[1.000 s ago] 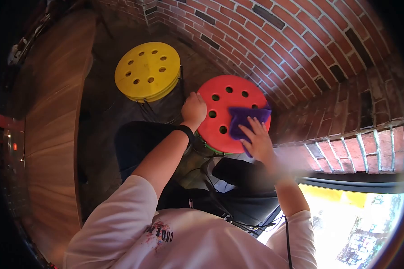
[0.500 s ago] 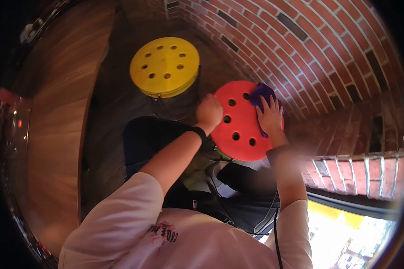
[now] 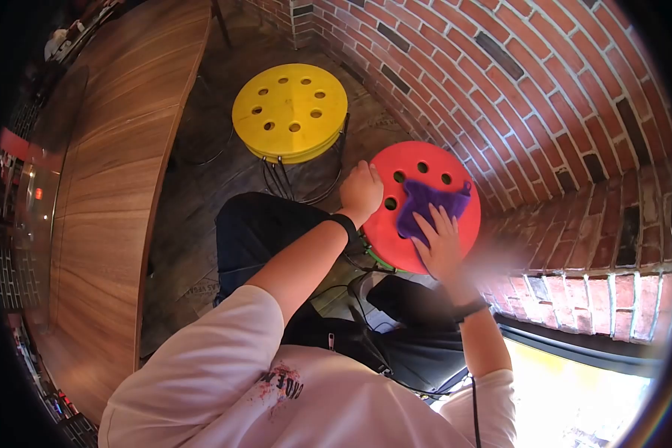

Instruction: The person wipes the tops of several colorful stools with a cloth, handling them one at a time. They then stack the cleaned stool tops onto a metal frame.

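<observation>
The red stool has a round seat with several holes in it and stands in front of me. My left hand is closed at the left edge of this seat, its fingertips partly hidden. On top of the seat lies a crumpled purple cloth, which covers some of the holes. My right hand presses on the near right part of the cloth, palm down with fingers stretched out. A bit of green shows under the red seat.
A yellow stool with thin metal legs stands farther off to the left. The wooden table runs along the left side. A brick wall rises close behind the red stool. At the lower right is a bright window.
My right hand and the purple cloth have slid from the far right rim toward the middle of the red seat. My left hand stays at the left edge. The view has shifted slightly.
</observation>
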Available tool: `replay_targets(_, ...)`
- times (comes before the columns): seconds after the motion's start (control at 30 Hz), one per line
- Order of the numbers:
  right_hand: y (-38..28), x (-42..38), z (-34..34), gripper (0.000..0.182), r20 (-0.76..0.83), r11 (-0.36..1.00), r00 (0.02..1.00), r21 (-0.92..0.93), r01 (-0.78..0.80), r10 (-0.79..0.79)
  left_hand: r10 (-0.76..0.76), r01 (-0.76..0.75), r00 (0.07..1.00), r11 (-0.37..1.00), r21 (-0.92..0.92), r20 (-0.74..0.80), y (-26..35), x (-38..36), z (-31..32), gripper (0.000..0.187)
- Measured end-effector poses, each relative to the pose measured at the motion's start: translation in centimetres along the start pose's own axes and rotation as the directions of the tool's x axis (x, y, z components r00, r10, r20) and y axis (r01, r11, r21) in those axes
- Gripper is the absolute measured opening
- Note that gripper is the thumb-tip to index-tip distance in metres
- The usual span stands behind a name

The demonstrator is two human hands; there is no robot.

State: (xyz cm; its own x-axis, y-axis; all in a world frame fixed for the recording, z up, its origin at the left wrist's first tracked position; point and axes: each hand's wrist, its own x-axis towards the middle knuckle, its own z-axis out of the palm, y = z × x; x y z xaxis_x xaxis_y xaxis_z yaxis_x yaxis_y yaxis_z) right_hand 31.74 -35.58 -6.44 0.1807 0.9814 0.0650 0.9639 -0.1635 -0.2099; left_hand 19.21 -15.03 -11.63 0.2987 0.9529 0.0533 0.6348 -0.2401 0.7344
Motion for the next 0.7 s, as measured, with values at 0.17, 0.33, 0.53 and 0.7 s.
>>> replay_targets(0.17,4.0,-1.4,-0.6,0.054,-0.054,0.997,0.995,-0.013,-0.082,0.081,0.006,-0.007,1.0,1.0,-0.03,-0.011,0.0,-0.1,0.0,0.033)
replay_targets(0.33,5.5,-0.2,-0.1,0.052,-0.16,0.968,0.96,-0.062,-0.241,0.229,-0.009,0.009,1.0,1.0,-0.012,-0.019,0.1,-0.1,-0.2,0.032)
replay_targets(0.53,6.2,-0.8,1.4,0.054,-0.239,0.918,0.907,-0.113,-0.381,0.347,-0.007,0.006,0.999,0.999,-0.035,-0.054,0.1,-0.2,0.0,0.031)
replay_targets(0.7,4.8,-2.4,1.9,0.054,-0.28,0.901,0.88,-0.099,-0.423,0.383,-0.007,0.005,0.999,0.998,-0.056,-0.033,0.2,-0.4,-0.4,0.031)
